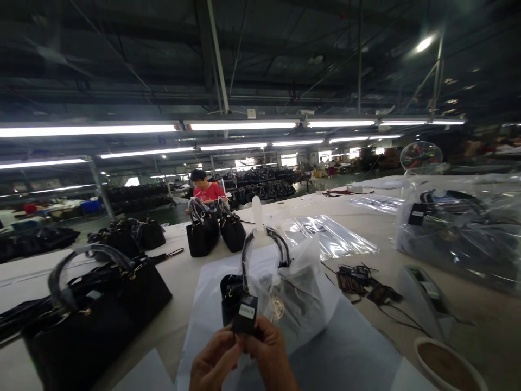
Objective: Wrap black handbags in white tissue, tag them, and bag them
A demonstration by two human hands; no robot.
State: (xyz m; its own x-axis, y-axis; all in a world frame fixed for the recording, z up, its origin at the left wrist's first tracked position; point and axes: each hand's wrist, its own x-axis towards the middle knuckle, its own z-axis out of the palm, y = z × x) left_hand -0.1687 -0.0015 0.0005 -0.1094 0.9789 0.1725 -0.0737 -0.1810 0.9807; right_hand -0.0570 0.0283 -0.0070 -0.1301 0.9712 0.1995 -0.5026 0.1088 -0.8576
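Note:
Low in the middle, my left hand and my right hand meet with their fingers pinched together. Between the fingertips stands a black hang tag with a white label on its face, gripped at its lower end. Right behind the hands is a black handbag, partly covered by a clear plastic bag. The handbag's wrapped handles arch upward, and a round gold emblem shows through the plastic. White paper lies under the handbag.
A large black handbag stands at left, with smaller handbags farther back. Flat plastic sleeves, loose tags, a tape dispenser, a tape roll and a plastic-wrapped bag lie right. A person in red is beyond the table.

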